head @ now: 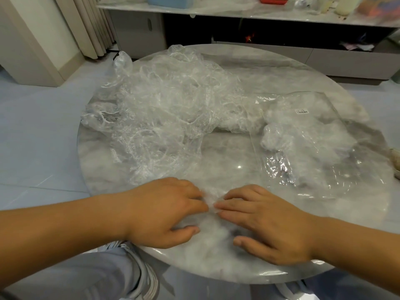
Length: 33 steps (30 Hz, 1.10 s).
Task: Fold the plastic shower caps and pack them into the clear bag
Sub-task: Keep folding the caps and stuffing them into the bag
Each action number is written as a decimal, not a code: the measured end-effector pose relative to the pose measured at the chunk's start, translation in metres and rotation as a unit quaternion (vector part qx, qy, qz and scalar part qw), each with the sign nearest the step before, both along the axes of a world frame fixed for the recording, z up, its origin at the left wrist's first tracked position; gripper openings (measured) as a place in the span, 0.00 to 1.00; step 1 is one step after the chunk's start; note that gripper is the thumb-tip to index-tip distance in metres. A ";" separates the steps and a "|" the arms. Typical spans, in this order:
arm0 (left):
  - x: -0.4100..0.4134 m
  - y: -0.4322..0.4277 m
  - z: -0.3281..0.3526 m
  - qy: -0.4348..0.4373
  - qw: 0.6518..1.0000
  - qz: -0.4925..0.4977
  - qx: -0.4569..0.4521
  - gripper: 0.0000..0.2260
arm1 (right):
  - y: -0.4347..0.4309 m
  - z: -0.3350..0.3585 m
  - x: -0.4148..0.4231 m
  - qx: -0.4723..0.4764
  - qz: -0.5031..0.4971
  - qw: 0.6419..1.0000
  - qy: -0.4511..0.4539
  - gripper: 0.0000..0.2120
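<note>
A loose heap of crumpled clear shower caps [164,109] covers the left and back of the round marble table [233,152]. The clear bag [320,139] lies flat on the right side with folded caps inside it and a small white label on top. Near the front edge a single clear cap [211,201] lies flat. My left hand [166,211] and my right hand [266,221] lie on it palm down, fingertips almost meeting and pressing it against the table. The fingers of both hands are fairly straight.
A low cabinet [281,55] stands behind the table, its shelf holding a blue box [171,1], a red box and bottles. Curtains hang at the back left. My knees and a grey shoe [140,269] show below the table's front edge.
</note>
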<state>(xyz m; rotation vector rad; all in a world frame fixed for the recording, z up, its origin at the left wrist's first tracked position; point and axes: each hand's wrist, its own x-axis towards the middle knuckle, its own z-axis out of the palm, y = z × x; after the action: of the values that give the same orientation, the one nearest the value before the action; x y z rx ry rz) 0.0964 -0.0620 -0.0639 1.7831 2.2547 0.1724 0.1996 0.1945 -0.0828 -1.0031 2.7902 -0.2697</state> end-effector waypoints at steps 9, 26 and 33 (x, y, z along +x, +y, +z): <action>0.003 0.007 0.012 -0.146 0.944 0.294 -0.021 0.11 | -0.008 -0.001 0.001 0.025 -0.044 0.998 -0.025 0.30; 0.000 0.018 0.020 -0.316 0.855 0.407 -0.062 0.11 | -0.002 0.006 -0.004 0.007 -0.027 0.995 -0.093 0.28; -0.003 0.022 0.030 -0.454 0.759 0.464 -0.044 0.08 | -0.004 0.010 0.001 0.011 0.005 0.995 -0.103 0.27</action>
<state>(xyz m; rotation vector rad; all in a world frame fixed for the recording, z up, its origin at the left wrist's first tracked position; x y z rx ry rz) 0.0938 -0.0402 -0.0341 0.1814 2.0202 0.8661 0.2006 0.1904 -0.0729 -0.9278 2.5965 -0.3212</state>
